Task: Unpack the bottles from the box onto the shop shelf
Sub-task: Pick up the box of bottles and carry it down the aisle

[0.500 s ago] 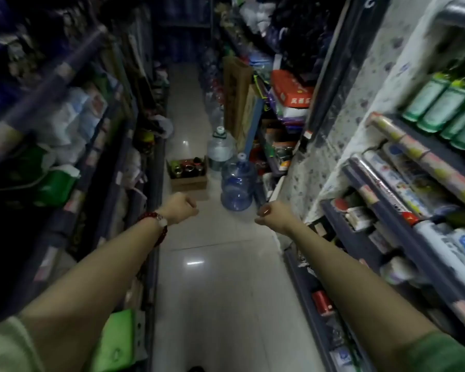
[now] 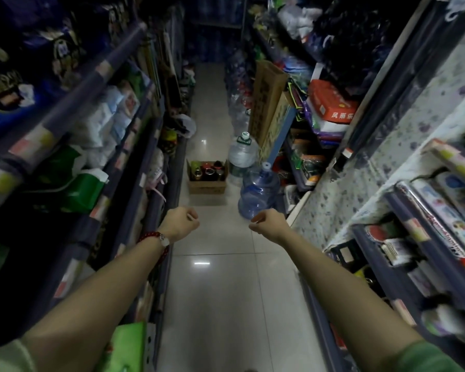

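A small cardboard box [image 2: 207, 186] stands on the tiled aisle floor ahead, holding several bottles [image 2: 207, 170] with dark, red and green tops. Both my arms reach out forward, well short of the box. My left hand [image 2: 181, 222], with a red bracelet at the wrist, has its fingers curled into a fist and holds nothing. My right hand [image 2: 267, 222] is curled the same way, empty. Shop shelves [image 2: 440, 237] with packaged goods line the right side.
Two large water jugs stand right of the box: a blue one [image 2: 258, 194] and a clear one [image 2: 242, 154]. A tall cardboard carton [image 2: 266, 100] leans by the right shelves. Full shelves [image 2: 100, 146] line the left. The aisle floor [image 2: 215, 304] is narrow.
The view has shifted a little, so the shelves on the right appear lower and closer. Both hands keep their curled pose and stay about the same distance from the box.
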